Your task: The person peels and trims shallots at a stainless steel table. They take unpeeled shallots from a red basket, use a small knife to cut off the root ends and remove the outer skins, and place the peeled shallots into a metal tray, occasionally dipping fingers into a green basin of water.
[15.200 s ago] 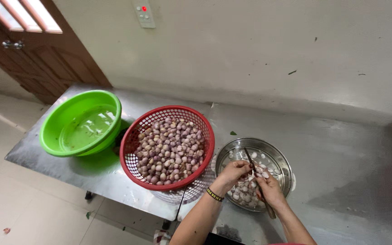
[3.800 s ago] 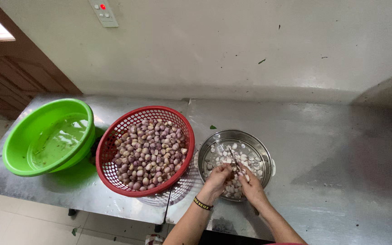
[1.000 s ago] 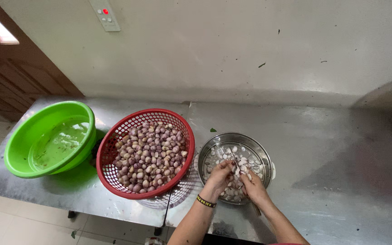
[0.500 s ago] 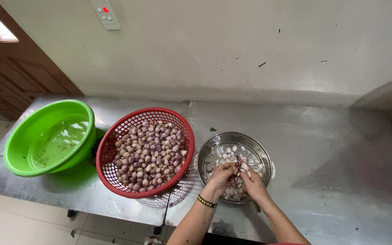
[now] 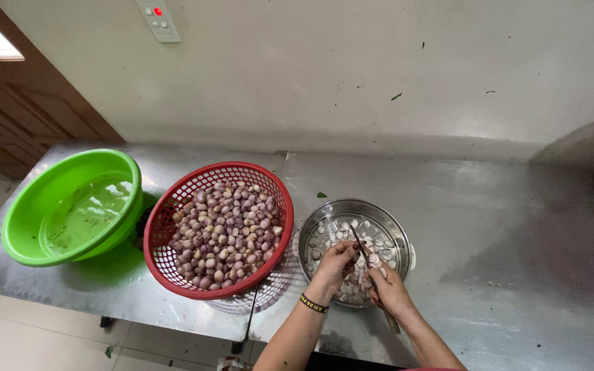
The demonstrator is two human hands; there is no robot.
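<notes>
My left hand [image 5: 335, 262] is curled around a small shallot over the round steel bowl [image 5: 399, 235]. My right hand [image 5: 388, 288] grips a knife [image 5: 364, 252] whose dark blade points up toward the left hand. The steel bowl holds several pale peeled shallots [image 5: 335, 231]. A red mesh basket [image 5: 166, 230] to its left is piled with unpeeled purple shallots [image 5: 225, 230]. A dark band sits on my left wrist [image 5: 313, 304].
A green plastic basin [image 5: 34, 203] with water stands at the far left of the steel table [image 5: 503, 261]. A white wall [image 5: 352, 62] with a switch plate [image 5: 158, 17] runs behind. A wooden door [image 5: 15, 103] is at the upper left.
Both hands stay over the steel bowl; only small shifts of the fingers and knife blade. The baskets and basin have not moved.
</notes>
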